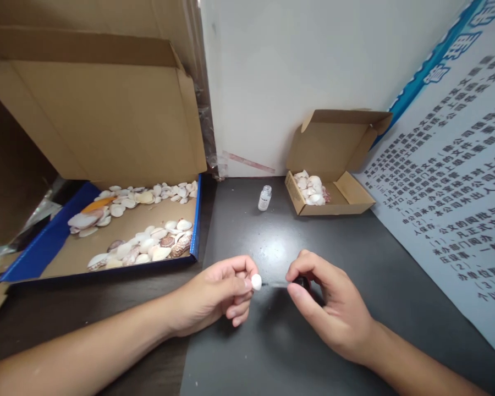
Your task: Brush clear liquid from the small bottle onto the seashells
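Note:
Between the thumb and fingers of my left hand [225, 291] is a small white seashell [256, 282], its face turned to the right. My right hand [332, 302] is closed round the black cap of a brush applicator [302, 282]. Its thin stem [277, 284] points left, with the dark tip at or very close to the shell; I cannot tell if they touch. Beyond both hands a small clear glass bottle [264, 198] with a white label stands upright, without a cap.
At left, an open blue-edged cardboard box [132, 217] holds many shells in two groups, including an orange one [98, 205]. A smaller open carton [338, 208] with white shells [311, 190] stands at the back right. A printed sheet [449, 181] leans along the right side. The dark mat [231, 357] covers the table.

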{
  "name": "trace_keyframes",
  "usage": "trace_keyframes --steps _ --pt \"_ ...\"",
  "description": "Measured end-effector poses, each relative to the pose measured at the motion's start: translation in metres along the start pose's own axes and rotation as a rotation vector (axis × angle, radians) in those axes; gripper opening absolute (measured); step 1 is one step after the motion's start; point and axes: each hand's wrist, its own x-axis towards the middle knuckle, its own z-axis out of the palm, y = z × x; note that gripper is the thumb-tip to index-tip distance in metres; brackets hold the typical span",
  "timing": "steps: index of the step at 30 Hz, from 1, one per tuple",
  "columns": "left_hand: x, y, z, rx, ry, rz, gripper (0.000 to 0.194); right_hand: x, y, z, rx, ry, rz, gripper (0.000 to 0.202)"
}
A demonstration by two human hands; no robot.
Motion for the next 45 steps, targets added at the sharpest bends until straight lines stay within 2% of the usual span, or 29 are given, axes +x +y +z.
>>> trace_keyframes --steps 14,20,28,32,38,42,45 --pt "0.0001 -0.0015 0.0001 -0.01 0.018 0.018 0.019 -0.0002 0.0015 0.0008 0.026 0.009 0.029 0.008" --pt "0.0003 -0.002 0.0038 -0.011 0.026 0.03 0.024 -0.0016 -0.0008 0.0006 0.059 0.019 -0.01 0.01" --pt "0.0012 -0.0042 0.0034 -0.009 0.022 0.039 0.026 0.0004 0.0005 0.0046 0.019 -0.001 0.043 0.004" --pt "0.0011 -0.0045 0.0027 -0.005 0.009 0.04 0.025 0.0002 -0.001 0.0034 0.005 -0.013 0.04 0.006" --pt "-0.0002 -0.0033 0.0036 0.008 0.026 0.025 0.024 0.0004 -0.0019 0.0018 0.102 0.034 0.039 0.015" --pt "-0.0001 -0.0025 0.0042 0.002 0.043 0.027 0.024 -0.0002 -0.0008 0.0023 0.044 0.012 0.08 0.004" --pt "0.0007 -0.0026 0.0037 0.002 0.033 0.03 0.023 -0.0013 -0.0013 0.0017 0.05 0.019 0.028 0.007"
